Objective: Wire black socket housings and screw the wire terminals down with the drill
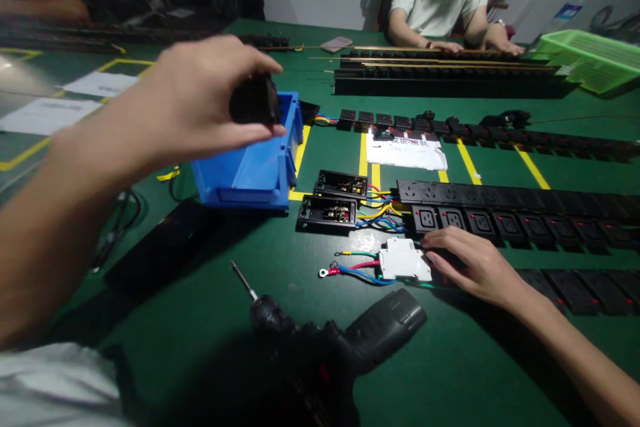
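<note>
My left hand is raised over the blue bin, thumb and fingers closed around a small black plastic part. The fingers and palm partly cover that part. My right hand lies low over the table, its thumb and fingertips on the right edge of a white circuit breaker. Red, blue and green wires with ring terminals stick out from the breaker's left. Just beyond are two open black end boxes, wired to black socket strips.
A black power screwdriver lies in front, bit pointing up-left. Left of it is a dark flat object. Farther back are another socket strip, a paper label, black rails, a green basket and a co-worker.
</note>
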Motion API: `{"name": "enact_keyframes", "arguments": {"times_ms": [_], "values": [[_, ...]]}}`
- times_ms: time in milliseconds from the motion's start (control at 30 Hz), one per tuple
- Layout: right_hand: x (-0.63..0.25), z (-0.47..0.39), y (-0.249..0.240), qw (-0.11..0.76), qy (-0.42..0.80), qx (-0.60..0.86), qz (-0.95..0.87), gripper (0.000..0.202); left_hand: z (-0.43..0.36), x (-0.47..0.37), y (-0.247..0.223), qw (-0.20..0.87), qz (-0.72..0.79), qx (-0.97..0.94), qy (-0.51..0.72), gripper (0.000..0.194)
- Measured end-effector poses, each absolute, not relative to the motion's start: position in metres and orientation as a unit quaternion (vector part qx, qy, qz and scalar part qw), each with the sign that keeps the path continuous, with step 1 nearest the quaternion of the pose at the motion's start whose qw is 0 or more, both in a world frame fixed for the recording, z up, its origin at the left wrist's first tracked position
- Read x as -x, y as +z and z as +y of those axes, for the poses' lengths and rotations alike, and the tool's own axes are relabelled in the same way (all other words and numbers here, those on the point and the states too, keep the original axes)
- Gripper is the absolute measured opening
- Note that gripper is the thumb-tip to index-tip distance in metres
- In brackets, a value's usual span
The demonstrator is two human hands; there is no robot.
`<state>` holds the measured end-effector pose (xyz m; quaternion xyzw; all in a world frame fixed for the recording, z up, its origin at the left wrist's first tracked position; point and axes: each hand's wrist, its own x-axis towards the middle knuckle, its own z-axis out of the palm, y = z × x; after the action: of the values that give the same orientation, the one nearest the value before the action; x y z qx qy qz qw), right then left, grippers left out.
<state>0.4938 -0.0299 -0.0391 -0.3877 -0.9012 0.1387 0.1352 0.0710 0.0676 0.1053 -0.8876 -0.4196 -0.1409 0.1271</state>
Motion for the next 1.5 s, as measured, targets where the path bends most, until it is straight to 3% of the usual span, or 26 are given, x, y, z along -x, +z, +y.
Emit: {"name": "enact_keyframes", "arguments": {"times_ms": [200,367,1000,1200,1267,1367,1500], "values": [[-0.498,-0.041,-0.039,0.069,0.114,0.469,-0.873,0.026,-0.016,-0.114,0.043,-0.048,-0.286,0.957,0.02,0.048],[-0.501,-0.056,-0.035,0.025,0.149,0.49,-0.859,0.033,-0.041,-0.123,0.009,-0.076,-0.264,0.96,0.059,0.036],[-0.544,-0.052,-0.044,0.009,0.115,0.433,-0.894,0.024,-0.024,-0.172,-0.017,-0.06,-0.24,0.969,0.027,0.032],[-0.536,-0.051,-0.04,0.128,0.031,0.467,-0.874,0.026,-0.022,-0.174,-0.021,-0.093,-0.243,0.965,0.02,0.032],[-0.524,-0.049,-0.035,0.157,0.06,0.44,-0.882,0.021,-0.022,-0.174,-0.021,-0.101,-0.249,0.963,0.02,0.032],[-0.498,-0.044,-0.025,0.158,0.141,0.381,-0.9,0.008,-0.023,-0.175,-0.022,-0.111,-0.253,0.961,0.018,0.032],[-0.456,-0.038,-0.019,0.142,0.124,0.298,-0.936,0.015,-0.024,-0.18,-0.024,-0.124,-0.265,0.956,0.02,0.033]]}}
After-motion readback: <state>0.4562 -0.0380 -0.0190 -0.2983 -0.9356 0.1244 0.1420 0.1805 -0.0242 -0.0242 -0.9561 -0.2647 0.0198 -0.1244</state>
